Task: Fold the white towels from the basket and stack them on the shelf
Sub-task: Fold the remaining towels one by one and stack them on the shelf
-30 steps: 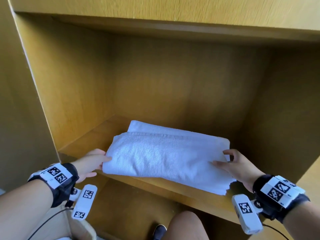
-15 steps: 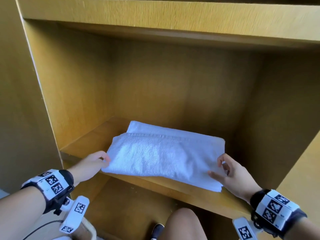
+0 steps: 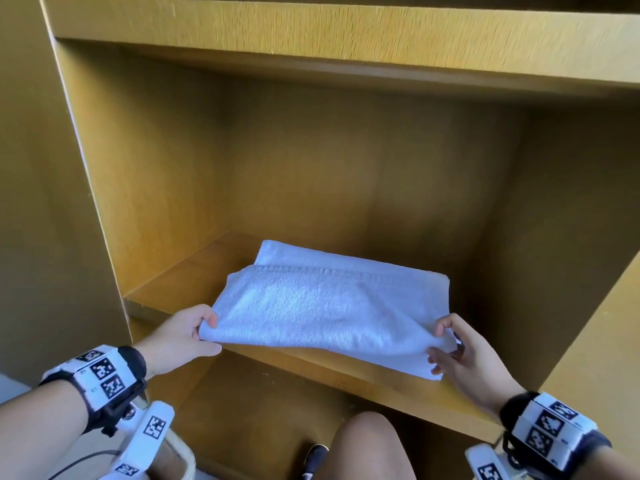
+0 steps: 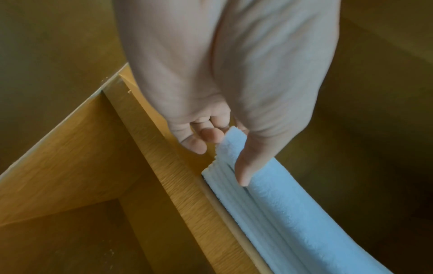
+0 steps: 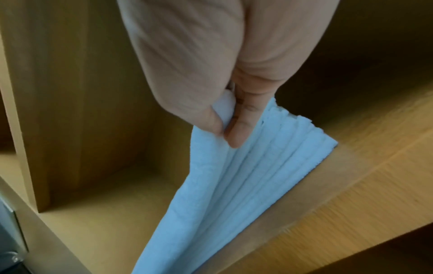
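Note:
A folded white towel (image 3: pixel 322 306) lies on the wooden shelf (image 3: pixel 173 289), its front edge over the shelf's lip. My left hand (image 3: pixel 204 327) pinches the towel's front left corner (image 4: pixel 230 148) between thumb and fingers. My right hand (image 3: pixel 446 344) pinches the front right corner (image 5: pixel 226 111), lifting its top layers a little. A second folded layer (image 3: pixel 277 252) shows behind at the back. In the wrist views the stacked folds (image 5: pixel 257 166) fan out along the shelf edge (image 4: pixel 175 176).
The shelf sits in a wooden cabinet with a left side panel (image 3: pixel 114 202), a back wall (image 3: pixel 346 174) and an upper board (image 3: pixel 346 32). A lower compartment (image 3: pixel 259 410) opens beneath. My knee (image 3: pixel 367 445) and a shoe (image 3: pixel 315 455) are below; a basket rim (image 3: pixel 180 455) is at bottom left.
Both hands went from resting beside the towel's ends to pinching its front corners. The front edge is now raised slightly, and the view has shifted upward.

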`<state>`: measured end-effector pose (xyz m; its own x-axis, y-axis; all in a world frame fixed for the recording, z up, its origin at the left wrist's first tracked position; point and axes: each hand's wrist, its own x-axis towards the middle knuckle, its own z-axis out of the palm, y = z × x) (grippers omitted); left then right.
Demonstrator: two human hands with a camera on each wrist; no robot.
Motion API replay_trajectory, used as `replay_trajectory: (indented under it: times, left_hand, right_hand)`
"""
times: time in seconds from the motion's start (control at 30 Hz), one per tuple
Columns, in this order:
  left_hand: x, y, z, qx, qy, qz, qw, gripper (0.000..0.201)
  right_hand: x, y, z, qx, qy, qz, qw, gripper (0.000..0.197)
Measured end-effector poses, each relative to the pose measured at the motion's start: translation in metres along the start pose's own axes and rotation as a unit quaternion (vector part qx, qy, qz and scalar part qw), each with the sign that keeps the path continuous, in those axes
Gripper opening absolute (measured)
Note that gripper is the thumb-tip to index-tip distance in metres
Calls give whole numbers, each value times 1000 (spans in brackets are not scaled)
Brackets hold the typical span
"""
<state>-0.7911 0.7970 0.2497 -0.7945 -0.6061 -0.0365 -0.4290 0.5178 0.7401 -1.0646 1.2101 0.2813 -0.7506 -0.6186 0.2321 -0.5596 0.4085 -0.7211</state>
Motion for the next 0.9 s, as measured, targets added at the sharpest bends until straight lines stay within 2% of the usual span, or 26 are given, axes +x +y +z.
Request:
replay_trajectory:
  times: [0.1,0.23,0.33,0.5,0.63,0.73,0.83,0.9]
  left_hand:
    - [-1,4,-4,4,12,6,1000,34]
    - [-1,15,-7,12,56,35,998,36]
    - [-1,27,-11,-6,74,63,995,36]
    - [1,43,-23,-45,90,99,990,32]
    - [6,48,-42,-95,99,102,985,29]
    - [10,54,-60,-109,111,113,981,25]
    - [13,63,-73,-100,137,132,977,31]
    - [15,71,-79,-113,147,136,973,27]
  right_hand:
    - [2,-6,-5,-13,9,1,1000,32]
    - [7,-17,-9,-64,22,3,998,47]
    - [12,-26,-10,-118,27,-28,992,50]
    - [21,-35,-13,-198,53,-111,972,42]
    - [26,-44,-26,-216,50,-154,963,41]
    - [31,-52,-41,-219,61,-186,956,30]
    - [37,-64,-59,-203,68,-186,959,12]
    - [40,-73,-69,-198,73,-179,961,9]
